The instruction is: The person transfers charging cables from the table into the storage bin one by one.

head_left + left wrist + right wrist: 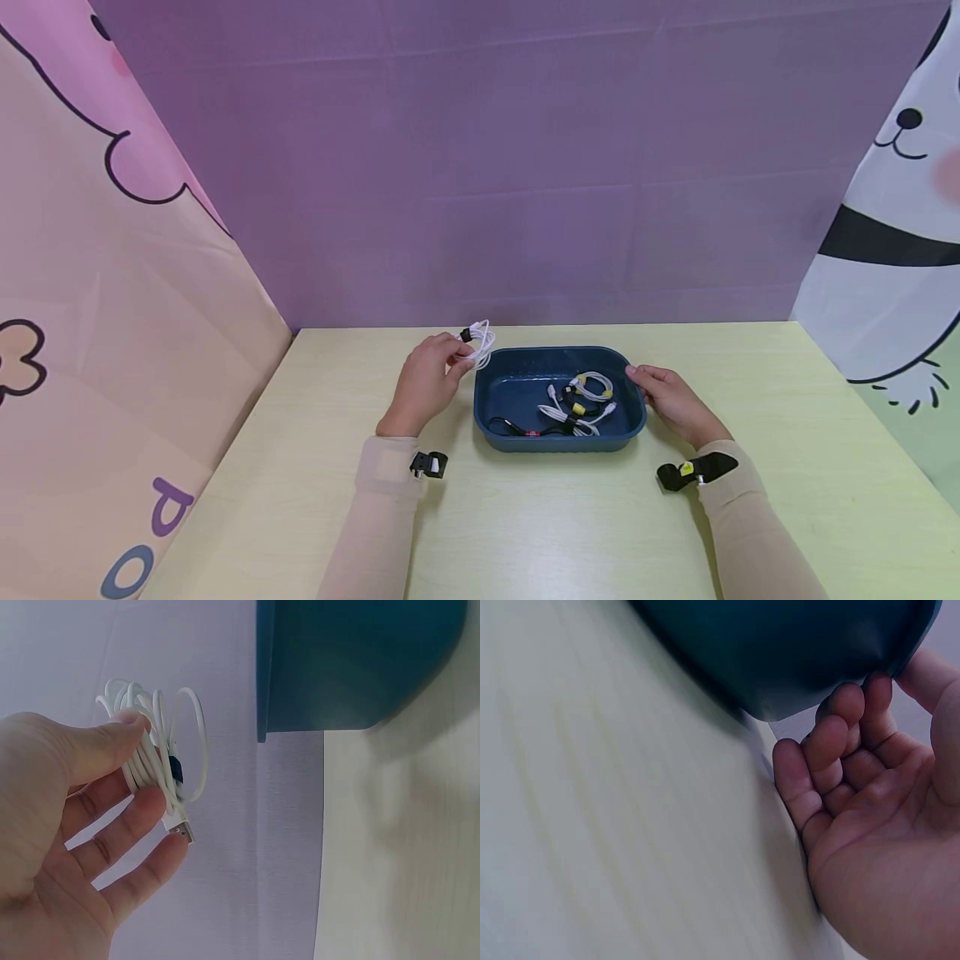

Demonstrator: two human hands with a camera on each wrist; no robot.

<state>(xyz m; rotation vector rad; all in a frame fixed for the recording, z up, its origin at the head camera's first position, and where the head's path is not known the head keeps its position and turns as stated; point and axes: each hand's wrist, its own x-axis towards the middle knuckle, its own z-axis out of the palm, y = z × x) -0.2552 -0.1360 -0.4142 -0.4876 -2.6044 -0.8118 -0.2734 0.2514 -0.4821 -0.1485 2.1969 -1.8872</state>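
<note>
My left hand (427, 377) pinches a coiled white USB cable (482, 343) between thumb and fingers, just beyond the left rim of a dark blue bin (517, 443). In the left wrist view the bundled USB cable (154, 742) has a black tie round it, and its metal plug points down. My right hand (675, 402) grips the bin's right rim, thumb on top and fingers curled below, as the right wrist view shows. Inside the bin lie a white cable with a black tie (577, 419), a coil with yellow ties (596, 386) and a black cable with a red part (531, 432).
A pale wooden table (540, 533) carries the bin. Behind it hangs a purple cloth (525, 167), with printed cartoon panels at the left (135, 333) and right (885, 292). Each wrist wears a black strap-on camera, such as the left one (429, 464).
</note>
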